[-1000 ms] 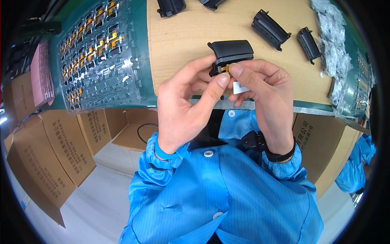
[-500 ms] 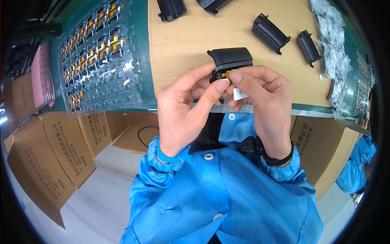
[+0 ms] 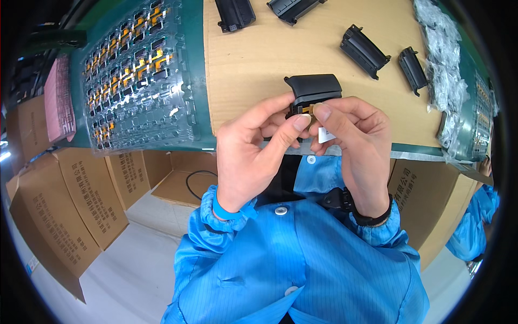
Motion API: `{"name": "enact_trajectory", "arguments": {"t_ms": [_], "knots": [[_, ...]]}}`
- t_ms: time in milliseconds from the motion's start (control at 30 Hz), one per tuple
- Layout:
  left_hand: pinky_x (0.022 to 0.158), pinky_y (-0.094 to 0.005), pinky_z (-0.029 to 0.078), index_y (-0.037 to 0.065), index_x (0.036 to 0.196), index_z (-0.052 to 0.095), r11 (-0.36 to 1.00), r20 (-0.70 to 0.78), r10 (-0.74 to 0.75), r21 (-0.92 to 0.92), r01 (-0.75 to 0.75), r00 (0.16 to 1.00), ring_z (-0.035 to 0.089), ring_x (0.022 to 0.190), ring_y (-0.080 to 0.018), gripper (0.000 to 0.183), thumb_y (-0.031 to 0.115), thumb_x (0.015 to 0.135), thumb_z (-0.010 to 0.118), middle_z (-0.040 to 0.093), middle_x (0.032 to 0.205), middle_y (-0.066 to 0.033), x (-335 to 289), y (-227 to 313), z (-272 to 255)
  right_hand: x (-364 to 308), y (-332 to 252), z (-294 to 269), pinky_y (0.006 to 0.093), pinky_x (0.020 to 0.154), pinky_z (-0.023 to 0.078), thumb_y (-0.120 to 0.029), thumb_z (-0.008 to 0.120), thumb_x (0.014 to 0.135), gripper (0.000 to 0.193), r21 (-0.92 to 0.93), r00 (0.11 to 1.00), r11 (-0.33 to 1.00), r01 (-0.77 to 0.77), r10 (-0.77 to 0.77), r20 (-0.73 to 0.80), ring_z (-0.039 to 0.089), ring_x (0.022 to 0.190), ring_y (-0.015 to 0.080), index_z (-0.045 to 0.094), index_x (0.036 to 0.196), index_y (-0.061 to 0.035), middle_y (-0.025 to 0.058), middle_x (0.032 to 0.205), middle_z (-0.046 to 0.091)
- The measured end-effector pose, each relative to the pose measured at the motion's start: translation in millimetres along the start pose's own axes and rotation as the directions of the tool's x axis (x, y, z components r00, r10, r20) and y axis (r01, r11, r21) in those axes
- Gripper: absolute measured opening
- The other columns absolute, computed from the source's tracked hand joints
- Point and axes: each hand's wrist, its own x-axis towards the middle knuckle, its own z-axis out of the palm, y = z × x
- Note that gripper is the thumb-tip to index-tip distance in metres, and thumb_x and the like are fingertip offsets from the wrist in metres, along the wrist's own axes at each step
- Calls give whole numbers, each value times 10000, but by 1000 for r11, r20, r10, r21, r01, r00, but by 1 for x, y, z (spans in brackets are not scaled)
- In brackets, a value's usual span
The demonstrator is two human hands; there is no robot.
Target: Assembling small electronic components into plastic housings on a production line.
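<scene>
Plain black housing [image 3: 317,86] with orange-gold strip [image 3: 306,109] and white tag [image 3: 325,135]. More black housings [image 3: 366,52]. I see tan board [image 3: 248,59], dark green mat [image 3: 200,97]. Clear tray [image 3: 143,120] patterned with repeating rows of orange and black parts [image 3: 141,69]. Pink stack [image 3: 60,102]. Brown cartons [image 3: 78,186], dark print. On my remote feed, wearer's jacket [image 3: 259,254] shows bright blue, fine dark pinstripes, white buttons [image 3: 280,211]; left wristband [image 3: 225,214] blue, right wristband [image 3: 377,218] black.
</scene>
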Motion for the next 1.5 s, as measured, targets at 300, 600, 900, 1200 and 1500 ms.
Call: {"name": "enact_trajectory", "arguments": {"t_ms": [300,600,900,1200,1500], "knots": [[617,-248,555,-90,1167,625,998,-52,30,48,-27,998,700,789,-156,277,32,922,665,720,888,-137,-2,4,0,-3,-2,7,213,534,503,-85,717,881,143,-60,1000,998,-6,8,22,672,641,114,698,959,33,107,764,722],[484,-235,490,-96,1156,638,999,-172,28,33,-22,985,661,625,-153,249,15,934,631,700,840,-134,-6,11,-2,-11,5,11,232,611,504,-78,784,812,229,-446,901,841,306,-407,-148,656,689,112,671,984,22,83,796,717],[476,-246,526,-104,1167,628,988,-163,-35,-151,10,986,674,579,-185,268,28,933,633,702,854,-178,-9,26,0,2,4,14,293,861,510,-6,752,835,340,-227,943,918,326,-301,139,619,988,149,586,1128,41,96,1049,661],[466,-269,493,-85,1217,603,989,-169,-103,-119,83,980,633,529,-186,308,92,965,597,697,836,-171,-12,30,7,1,2,12,280,833,531,14,748,836,271,-171,931,918,357,-336,141,648,924,137,622,1072,58,106,1020,691],[502,-271,527,-92,1196,612,996,-185,-79,-54,70,980,643,546,-178,324,135,965,612,701,845,-162,-15,40,14,-2,-7,16,279,829,546,-1,747,836,266,-137,966,959,249,-234,113,664,904,143,621,1062,67,119,999,698]]}}
